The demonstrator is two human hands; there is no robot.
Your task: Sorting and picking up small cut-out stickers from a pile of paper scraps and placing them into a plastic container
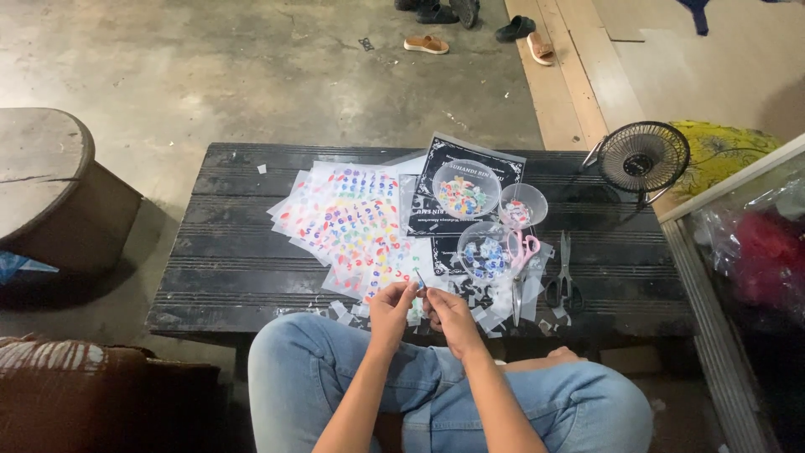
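My left hand (392, 309) and my right hand (446, 315) meet over the near edge of a low black slatted table (218, 252), above my knees in blue jeans. Both pinch one small thin piece (420, 279) between their fingertips; it is too small to identify. Just beyond the hands lie overlapping clear sheets of colourful letter stickers (352, 218). To their right stand three clear plastic bowls holding small coloured pieces: a large one (465, 189), a small one (523, 206) and one nearest me (484, 250).
Pink-handled scissors (521, 260) and grey scissors (563, 277) lie right of the bowls, with paper scraps (495, 310) around. A black printed sheet (436, 218) lies under the bowls. A small black fan (642, 159) stands at the table's right end. A wooden stool (50, 184) sits left; sandals (426, 44) lie far off.
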